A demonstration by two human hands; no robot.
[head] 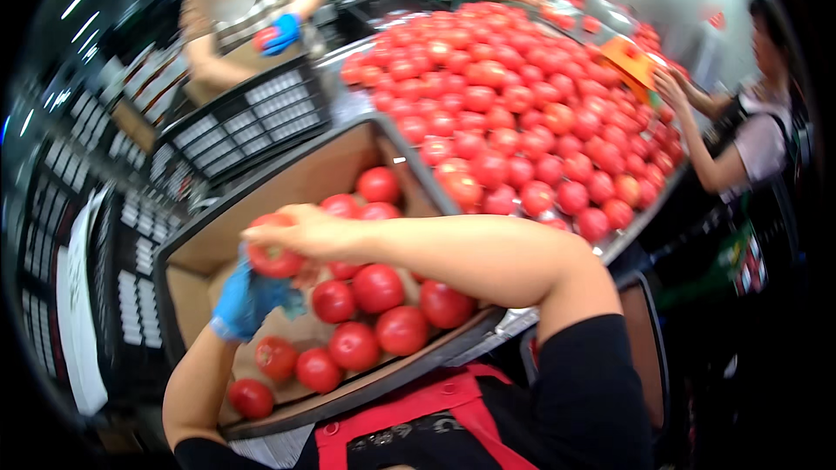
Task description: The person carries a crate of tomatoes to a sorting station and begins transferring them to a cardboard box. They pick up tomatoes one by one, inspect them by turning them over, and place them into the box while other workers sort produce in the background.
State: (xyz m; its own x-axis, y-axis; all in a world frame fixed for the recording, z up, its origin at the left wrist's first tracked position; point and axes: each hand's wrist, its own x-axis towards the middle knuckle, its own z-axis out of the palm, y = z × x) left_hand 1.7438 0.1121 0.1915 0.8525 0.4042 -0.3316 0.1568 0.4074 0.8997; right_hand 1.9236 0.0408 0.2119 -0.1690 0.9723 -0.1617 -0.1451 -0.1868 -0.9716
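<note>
Below me, a black plastic crate lined with brown cardboard holds several red tomatoes, mostly in its right and near parts. My bare right hand reaches across over the crate, its fingers closed on a large tomato. My left hand, in a blue glove, is just below that tomato, low over the cardboard; its fingers are blurred and partly hidden, so whether it also holds something is unclear. A tomato and another one lie in the near left part of the crate.
A metal-edged table heaped with tomatoes adjoins the crate on the right. An empty-looking black crate stands beyond. Stacked black crates line the left. Co-workers stand opposite and at the right; one gloved hand holds a tomato.
</note>
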